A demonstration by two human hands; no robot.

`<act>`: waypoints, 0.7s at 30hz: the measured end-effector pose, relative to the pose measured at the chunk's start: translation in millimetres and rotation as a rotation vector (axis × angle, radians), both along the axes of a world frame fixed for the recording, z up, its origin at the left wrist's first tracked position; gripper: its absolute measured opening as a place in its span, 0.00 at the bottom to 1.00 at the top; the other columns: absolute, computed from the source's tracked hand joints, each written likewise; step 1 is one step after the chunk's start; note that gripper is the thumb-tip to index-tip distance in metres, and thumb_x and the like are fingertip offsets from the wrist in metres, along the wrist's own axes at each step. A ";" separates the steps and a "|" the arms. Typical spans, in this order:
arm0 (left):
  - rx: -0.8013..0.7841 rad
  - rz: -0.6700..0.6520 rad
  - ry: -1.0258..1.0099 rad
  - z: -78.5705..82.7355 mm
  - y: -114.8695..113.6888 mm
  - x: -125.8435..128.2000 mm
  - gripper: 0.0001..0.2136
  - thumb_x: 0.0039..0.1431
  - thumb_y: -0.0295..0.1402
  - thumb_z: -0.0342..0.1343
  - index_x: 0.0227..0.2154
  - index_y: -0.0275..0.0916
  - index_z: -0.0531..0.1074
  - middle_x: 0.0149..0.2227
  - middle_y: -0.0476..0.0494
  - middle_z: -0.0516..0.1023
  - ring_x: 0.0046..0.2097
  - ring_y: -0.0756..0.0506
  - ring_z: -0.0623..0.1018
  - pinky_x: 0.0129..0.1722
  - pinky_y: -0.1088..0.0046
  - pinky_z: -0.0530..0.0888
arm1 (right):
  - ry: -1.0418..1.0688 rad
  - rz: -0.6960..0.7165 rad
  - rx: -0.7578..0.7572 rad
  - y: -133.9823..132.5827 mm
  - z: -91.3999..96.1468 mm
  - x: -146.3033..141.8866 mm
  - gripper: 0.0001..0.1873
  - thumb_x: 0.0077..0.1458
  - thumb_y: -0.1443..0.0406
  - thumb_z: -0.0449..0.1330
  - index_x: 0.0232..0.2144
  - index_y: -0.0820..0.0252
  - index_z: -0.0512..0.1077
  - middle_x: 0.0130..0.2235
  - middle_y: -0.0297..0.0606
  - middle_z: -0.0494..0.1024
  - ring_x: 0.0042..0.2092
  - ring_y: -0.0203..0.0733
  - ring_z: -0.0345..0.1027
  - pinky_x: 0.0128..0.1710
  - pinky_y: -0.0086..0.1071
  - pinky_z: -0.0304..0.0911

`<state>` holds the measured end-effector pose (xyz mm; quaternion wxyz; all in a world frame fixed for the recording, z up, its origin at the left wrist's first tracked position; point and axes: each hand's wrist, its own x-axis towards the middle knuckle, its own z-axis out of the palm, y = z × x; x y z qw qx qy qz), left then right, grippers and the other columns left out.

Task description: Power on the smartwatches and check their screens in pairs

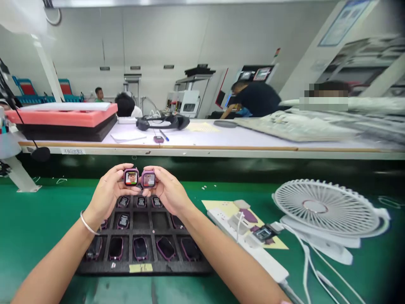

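In front of you, the black foam compartment tray [107, 268] holds purple-cased rectangular watches [140, 248], 5 along its near row, with a small yellow paper label [141, 267] on its near rim. It lies on a green work surface [47, 228]; to the right are a round white plastic fan [325, 226] and a long white power strip [265, 259]. Farther off, a pink foam slab [63, 117] lies at left, and a person in a dark top [259, 99] leans over at right. Your left hand [109, 185] grips 1 purple square watch with a lit screen [130, 177]; your right hand [172, 192] grips a 2nd purple watch [148, 179]. They sit just beside each other, between your hands.
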<state>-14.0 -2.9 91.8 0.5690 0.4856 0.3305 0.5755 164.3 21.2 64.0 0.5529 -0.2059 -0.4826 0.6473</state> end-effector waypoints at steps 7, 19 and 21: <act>0.182 0.030 -0.002 51.3 16.7 10.9 0.19 0.57 0.36 0.58 0.49 0.34 0.73 0.32 0.45 0.82 0.29 0.46 0.83 0.33 0.69 0.82 | -0.035 -0.088 0.156 21.3 60.3 2.4 0.17 0.59 0.52 0.61 0.44 0.58 0.73 0.31 0.35 0.81 0.25 0.37 0.74 0.28 0.32 0.67; 0.324 0.065 -0.021 83.1 33.4 24.3 0.19 0.55 0.37 0.56 0.49 0.36 0.74 0.32 0.47 0.80 0.27 0.48 0.80 0.33 0.69 0.81 | -0.066 -0.174 0.304 29.3 101.1 6.5 0.14 0.63 0.54 0.57 0.44 0.56 0.72 0.30 0.33 0.79 0.26 0.36 0.72 0.30 0.32 0.69; 0.341 0.068 -0.013 85.2 34.7 24.7 0.20 0.55 0.38 0.57 0.50 0.37 0.74 0.32 0.46 0.80 0.28 0.48 0.81 0.33 0.67 0.81 | -0.069 -0.184 0.315 29.2 104.7 7.2 0.14 0.63 0.55 0.56 0.44 0.56 0.72 0.31 0.33 0.79 0.26 0.35 0.72 0.29 0.32 0.69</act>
